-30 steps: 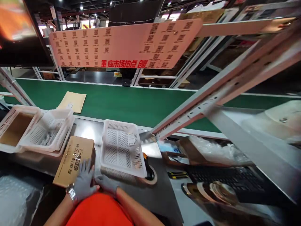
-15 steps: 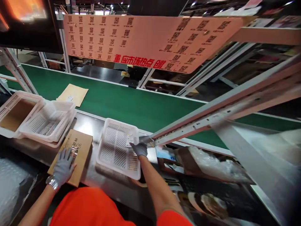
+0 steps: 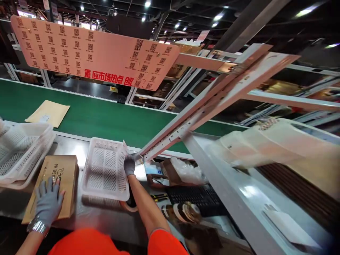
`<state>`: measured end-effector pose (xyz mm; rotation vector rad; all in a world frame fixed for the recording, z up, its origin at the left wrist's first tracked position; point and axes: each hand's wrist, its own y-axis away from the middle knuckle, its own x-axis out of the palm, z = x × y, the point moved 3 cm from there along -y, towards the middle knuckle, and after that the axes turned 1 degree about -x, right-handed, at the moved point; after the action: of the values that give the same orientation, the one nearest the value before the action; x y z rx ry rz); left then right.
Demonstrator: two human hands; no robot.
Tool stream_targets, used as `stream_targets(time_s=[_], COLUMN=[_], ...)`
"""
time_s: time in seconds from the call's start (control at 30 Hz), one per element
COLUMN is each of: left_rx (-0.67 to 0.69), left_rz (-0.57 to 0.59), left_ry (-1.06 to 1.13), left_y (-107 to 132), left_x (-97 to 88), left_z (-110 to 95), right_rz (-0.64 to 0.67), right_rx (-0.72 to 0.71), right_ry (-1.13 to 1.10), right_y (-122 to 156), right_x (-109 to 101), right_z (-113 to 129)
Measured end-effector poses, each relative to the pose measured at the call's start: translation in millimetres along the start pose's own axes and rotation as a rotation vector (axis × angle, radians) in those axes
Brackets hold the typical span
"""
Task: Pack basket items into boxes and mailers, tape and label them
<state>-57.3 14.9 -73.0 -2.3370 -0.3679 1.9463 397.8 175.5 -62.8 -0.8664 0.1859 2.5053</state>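
A flat brown cardboard box (image 3: 67, 187) with black print lies on the metal bench. My left hand (image 3: 49, 200), in a grey glove, rests flat on its top with the fingers apart. To the right of the box sits a white perforated plastic basket (image 3: 102, 173) with nothing visible inside. At the basket's right rim, my gloved right hand (image 3: 129, 164) is closed on a small white paper slip (image 3: 124, 146), which stands up above the fingers. Part of a tape roll (image 3: 131, 207) shows below the basket, by my right forearm.
Stacked white baskets (image 3: 23, 156) stand at the left. A padded envelope (image 3: 49, 112) lies on the green conveyor (image 3: 111, 118) behind the bench. A slanting metal post (image 3: 191, 120) rises right of my hand. A keyboard (image 3: 196, 196) and several tape rolls (image 3: 186, 211) sit lower right.
The view has turned to the right. My right hand has lifted the paper slip from inside the basket to its right rim. My left hand stays on the box.
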Motion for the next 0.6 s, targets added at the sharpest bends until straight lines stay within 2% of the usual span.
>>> stream_targets(time_s=[0.1, 0.17, 0.2, 0.3, 0.33, 0.37, 0.43, 0.5, 0.6], left_rx=[-0.057, -0.112, -0.156, -0.219, -0.232, -0.253, -0.315, -0.388, -0.478], left_rz=[-0.057, -0.004, 0.078, 0.585, 0.699, 0.752, 0.736, 0.684, 0.686], left_ry=[0.278, 0.566, 0.726, 1.2, 1.287, 1.348, 1.41, 1.442, 1.462], left_y=[-10, -16, -19, -22, -22, -23, -23, -21, -15], left_x=[3.8, 1.9, -0.2, -8.8, -14.0, -19.2, -27.4, -30.9, -29.2], left_z=[-17, -34, -45, -83, -91, -94, -89, -74, -46], right_rz=[0.028, 0.186, 0.308, 0.661, 0.723, 0.759, 0.792, 0.787, 0.721], right_rx=[0.042, 0.041, 0.042, 0.047, 0.05, 0.061, 0.123, 0.227, 0.321], right_ry=[-0.188, -0.401, -0.525, -0.789, -0.816, -0.843, -0.922, -1.015, -1.088], right_y=[29, 66, 89, 161, 182, 200, 229, 249, 272], right_x=[3, 18, 28, 55, 61, 66, 74, 82, 97], right_z=[14, 30, 40, 72, 82, 92, 107, 117, 124])
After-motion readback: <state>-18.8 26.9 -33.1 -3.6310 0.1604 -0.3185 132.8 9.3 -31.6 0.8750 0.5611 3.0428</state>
